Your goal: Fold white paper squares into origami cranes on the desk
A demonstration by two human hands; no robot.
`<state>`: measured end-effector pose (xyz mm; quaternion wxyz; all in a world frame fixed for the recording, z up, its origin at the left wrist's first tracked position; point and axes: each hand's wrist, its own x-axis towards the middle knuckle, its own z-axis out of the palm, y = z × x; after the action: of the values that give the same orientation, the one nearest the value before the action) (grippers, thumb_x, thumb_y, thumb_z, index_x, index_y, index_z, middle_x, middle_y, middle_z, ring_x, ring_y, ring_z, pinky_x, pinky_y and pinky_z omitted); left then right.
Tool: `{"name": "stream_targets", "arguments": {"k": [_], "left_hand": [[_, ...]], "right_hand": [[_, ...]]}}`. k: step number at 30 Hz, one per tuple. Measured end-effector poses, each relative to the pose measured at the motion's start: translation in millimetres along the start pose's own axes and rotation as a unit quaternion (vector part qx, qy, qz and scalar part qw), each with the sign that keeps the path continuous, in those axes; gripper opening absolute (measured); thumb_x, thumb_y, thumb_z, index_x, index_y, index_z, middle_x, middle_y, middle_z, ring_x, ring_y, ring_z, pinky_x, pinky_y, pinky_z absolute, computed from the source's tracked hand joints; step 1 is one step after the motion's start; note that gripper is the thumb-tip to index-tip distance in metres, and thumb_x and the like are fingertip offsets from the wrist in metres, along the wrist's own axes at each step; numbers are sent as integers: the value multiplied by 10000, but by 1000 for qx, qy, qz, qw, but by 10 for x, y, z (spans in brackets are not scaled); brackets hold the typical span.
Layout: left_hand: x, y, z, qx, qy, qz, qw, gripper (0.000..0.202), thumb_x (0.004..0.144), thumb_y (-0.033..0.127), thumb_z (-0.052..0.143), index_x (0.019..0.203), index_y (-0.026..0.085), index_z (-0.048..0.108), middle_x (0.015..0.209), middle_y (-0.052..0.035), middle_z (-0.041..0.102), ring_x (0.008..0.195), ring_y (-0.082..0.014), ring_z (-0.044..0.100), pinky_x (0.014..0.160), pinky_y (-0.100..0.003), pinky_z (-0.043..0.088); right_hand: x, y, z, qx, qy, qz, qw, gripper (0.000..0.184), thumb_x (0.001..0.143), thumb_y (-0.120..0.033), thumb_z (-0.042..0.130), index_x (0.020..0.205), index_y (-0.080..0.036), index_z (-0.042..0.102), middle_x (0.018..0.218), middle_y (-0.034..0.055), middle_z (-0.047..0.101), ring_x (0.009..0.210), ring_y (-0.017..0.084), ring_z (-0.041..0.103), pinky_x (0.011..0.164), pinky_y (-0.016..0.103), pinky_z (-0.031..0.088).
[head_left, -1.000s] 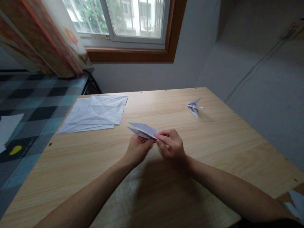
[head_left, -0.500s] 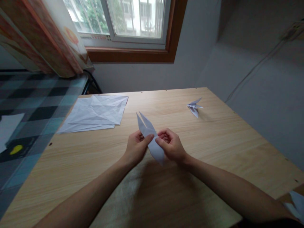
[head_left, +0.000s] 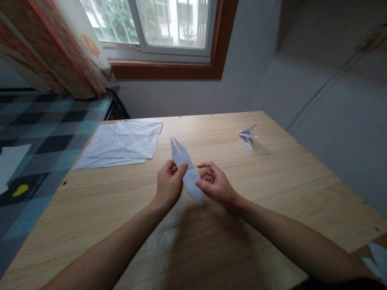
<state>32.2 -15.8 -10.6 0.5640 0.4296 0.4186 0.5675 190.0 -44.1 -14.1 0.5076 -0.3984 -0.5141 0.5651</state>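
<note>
A narrow folded white paper piece (head_left: 186,169) with two pointed tips at its far end is held above the wooden table (head_left: 272,185). My left hand (head_left: 168,185) pinches its left edge between thumb and fingers. My right hand (head_left: 215,185) pinches its lower right edge, fingers curled. The paper stands tilted, tips pointing away from me and its lower point toward me.
A stack of creased white paper sheets (head_left: 121,144) lies at the table's far left. A finished small folded paper figure (head_left: 248,135) sits at the far right. A checked blanket (head_left: 36,137) lies left of the table. Wall and window stand behind.
The folded piece has turned from lying sideways to standing lengthwise with its tips away from me. Both hands shifted their grip and moved slightly left.
</note>
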Motion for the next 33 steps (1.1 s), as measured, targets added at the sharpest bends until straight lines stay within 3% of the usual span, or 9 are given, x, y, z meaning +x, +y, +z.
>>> {"name": "stream_targets", "arguments": {"k": [3, 6, 16, 24, 29, 33], "left_hand": [[15, -26, -7, 18, 39, 40, 998, 335, 749, 412, 771, 856, 181, 555, 720, 32, 646, 604, -107, 595, 566, -205, 474], [14, -30, 6, 10, 47, 64, 997, 343, 756, 409, 771, 854, 183, 533, 709, 46, 610, 593, -91, 561, 551, -187, 458], [-43, 11, -17, 4, -35, -24, 999, 364, 653, 355, 837, 843, 128, 625, 728, -12, 659, 614, -134, 598, 569, -248, 485], [-69, 34, -8, 61, 18, -15, 998, 290, 660, 337, 807, 712, 137, 603, 607, 0, 649, 485, -126, 572, 450, -228, 447], [-81, 43, 28, 53, 15, -12, 998, 265, 715, 353, 755, 737, 162, 572, 572, 27, 613, 438, -119, 548, 414, -221, 429], [-74, 66, 44, 94, 51, 30, 994, 236, 743, 339, 721, 775, 167, 562, 612, 36, 589, 480, -101, 516, 429, -207, 414]], "right_hand": [[-36, -22, 16, -6, -11, 39, 999, 619, 627, -258, 849, 1143, -235, 508, 805, -55, 627, 622, 107, 637, 559, 220, 513], [-68, -32, 30, -11, -24, 74, 997, 708, 642, -229, 836, 1234, -243, 448, 777, -58, 641, 616, 130, 662, 539, 227, 526], [-100, -91, 70, 64, -100, 106, 987, 783, 717, -141, 743, 1398, -247, 371, 735, -56, 669, 570, 103, 629, 536, 236, 567], [-111, -82, 19, 25, -154, 92, 983, 795, 831, -203, 669, 1510, -234, 257, 748, -35, 684, 593, 121, 671, 537, 221, 539], [-117, -52, 23, 26, -142, 88, 986, 777, 852, -237, 657, 1509, -227, 242, 775, -30, 687, 593, 115, 669, 550, 226, 536], [-117, -77, 47, 39, -123, 99, 987, 781, 809, -265, 721, 1458, -217, 291, 748, -46, 668, 562, 104, 638, 530, 220, 528]]}}
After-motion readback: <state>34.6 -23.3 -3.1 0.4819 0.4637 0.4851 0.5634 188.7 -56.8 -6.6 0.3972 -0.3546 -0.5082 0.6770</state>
